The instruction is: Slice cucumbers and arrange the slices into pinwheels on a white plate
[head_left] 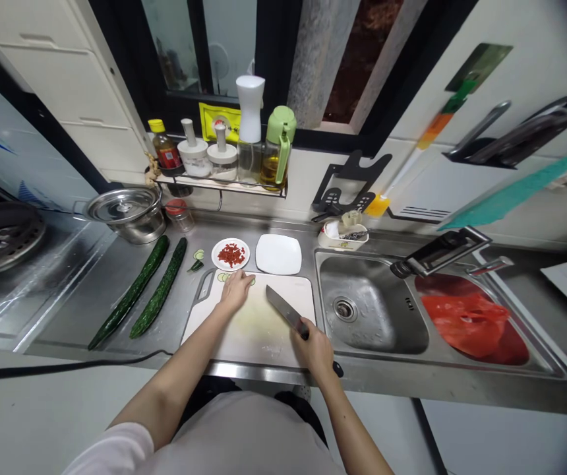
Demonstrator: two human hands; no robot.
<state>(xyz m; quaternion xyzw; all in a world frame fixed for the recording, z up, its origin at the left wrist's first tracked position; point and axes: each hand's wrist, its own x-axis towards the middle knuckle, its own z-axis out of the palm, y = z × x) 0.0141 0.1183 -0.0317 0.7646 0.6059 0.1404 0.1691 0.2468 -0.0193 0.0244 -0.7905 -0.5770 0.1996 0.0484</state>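
My left hand (237, 289) rests curled at the far edge of a white cutting board (254, 323), its fingers closed over cucumber slices (223, 277) that peek out beside it. My right hand (316, 351) grips the handle of a kitchen knife (286, 310), whose blade lies angled over the board's right half, pointing away from me. Two whole cucumbers (149, 290) lie side by side on the steel counter left of the board.
A small plate of chopped red chilli (231, 254) and an empty square white dish (278, 254) sit behind the board. Cucumber ends (197, 259) lie near them. A steel pot (128, 211), a condiment rack (224, 158), and a sink (367, 310) with a red bag (466, 323) surround the area.
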